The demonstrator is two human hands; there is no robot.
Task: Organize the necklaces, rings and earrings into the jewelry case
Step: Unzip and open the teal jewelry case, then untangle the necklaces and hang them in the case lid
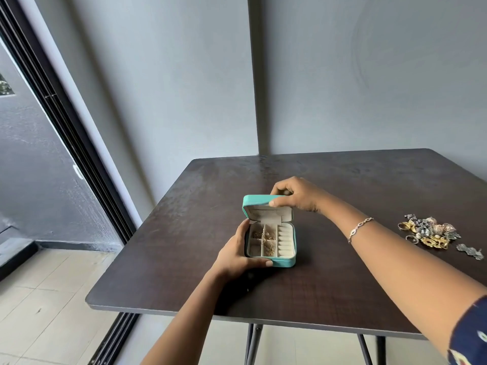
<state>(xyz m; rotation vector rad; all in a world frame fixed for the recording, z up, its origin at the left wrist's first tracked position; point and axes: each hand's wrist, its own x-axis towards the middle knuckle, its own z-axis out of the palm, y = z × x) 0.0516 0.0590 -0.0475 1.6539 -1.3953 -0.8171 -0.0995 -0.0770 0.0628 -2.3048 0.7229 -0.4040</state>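
Note:
A small teal jewelry case [286, 262] stands open on the dark table [342, 285], with its lid upright. My left hand [237, 255] grips the base at its front left corner. My right hand [295, 194] pinches the lid's top edge [257, 200]. Inside, the cream lining holds gold chains [266, 239] in the left and middle compartments, and a row of ring rolls [286, 239] fills the right side. A heap of gold and silver rings and earrings [429, 231] lies on the table at the far right, away from both hands.
A few loose silver pieces [470, 251] lie just right of the heap, near the table's right edge. The table stands in a corner against grey walls. A sliding glass door [39, 154] with a dark frame runs along the left, above a tiled floor.

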